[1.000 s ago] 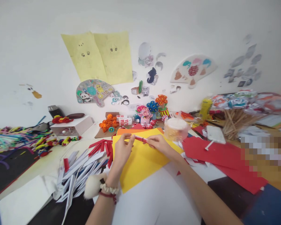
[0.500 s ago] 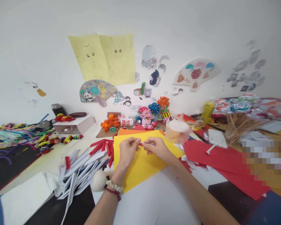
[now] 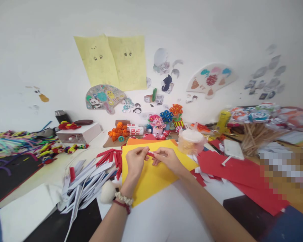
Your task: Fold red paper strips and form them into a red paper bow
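Observation:
Between my two hands is a small red-and-white paper strip (image 3: 150, 154), held above yellow paper sheets (image 3: 159, 181). My left hand (image 3: 137, 160) pinches its left end between thumb and fingers. The right end is pinched by my right hand (image 3: 168, 158), whose fingertips hide part of the strip. Left of the yellow sheets lie folded red paper strips (image 3: 114, 158) and a loose heap of white paper strips (image 3: 86, 183). A white sheet (image 3: 164, 215) spreads beneath my forearms.
Behind the yellow paper stand a clear tub (image 3: 192, 139) and craft flowers in pots (image 3: 158, 126). On the right are large red sheets (image 3: 242, 174), a white phone-like object (image 3: 233, 149) and a bundle of wooden sticks (image 3: 255, 139). A white box (image 3: 78, 132) sits at left.
My hands have drawn slightly apart, the left one shifting a little left. More of the red-and-white strip shows between my fingertips. Both hands still pinch it.

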Demonstrator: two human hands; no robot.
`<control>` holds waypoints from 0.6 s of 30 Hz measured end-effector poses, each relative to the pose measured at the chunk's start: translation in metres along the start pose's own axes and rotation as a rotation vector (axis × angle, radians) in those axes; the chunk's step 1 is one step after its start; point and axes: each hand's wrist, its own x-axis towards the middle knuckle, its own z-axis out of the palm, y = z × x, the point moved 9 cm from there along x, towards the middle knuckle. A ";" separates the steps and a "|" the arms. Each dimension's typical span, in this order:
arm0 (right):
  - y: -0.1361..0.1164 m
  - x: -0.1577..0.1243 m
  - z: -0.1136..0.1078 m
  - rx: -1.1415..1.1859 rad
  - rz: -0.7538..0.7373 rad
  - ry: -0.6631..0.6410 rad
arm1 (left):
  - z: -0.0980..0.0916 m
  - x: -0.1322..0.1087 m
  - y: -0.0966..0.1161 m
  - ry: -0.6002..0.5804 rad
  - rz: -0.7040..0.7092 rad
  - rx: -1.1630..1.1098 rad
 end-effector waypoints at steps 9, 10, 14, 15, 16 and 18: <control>0.002 0.002 -0.019 0.051 0.020 0.073 | -0.008 0.007 -0.015 0.025 -0.056 -0.055; 0.003 0.003 -0.023 0.050 0.025 0.070 | -0.008 0.008 -0.018 0.020 -0.067 -0.062; 0.012 0.006 -0.035 0.035 0.027 0.104 | -0.005 0.013 -0.031 -0.039 -0.130 -0.092; 0.014 0.007 -0.037 0.040 0.027 0.109 | -0.004 0.014 -0.033 -0.062 -0.144 -0.100; 0.016 0.007 -0.037 0.049 0.029 0.104 | -0.003 0.014 -0.034 -0.086 -0.152 -0.108; 0.018 0.007 -0.036 0.093 0.035 0.081 | 0.000 0.015 -0.034 -0.135 -0.149 -0.126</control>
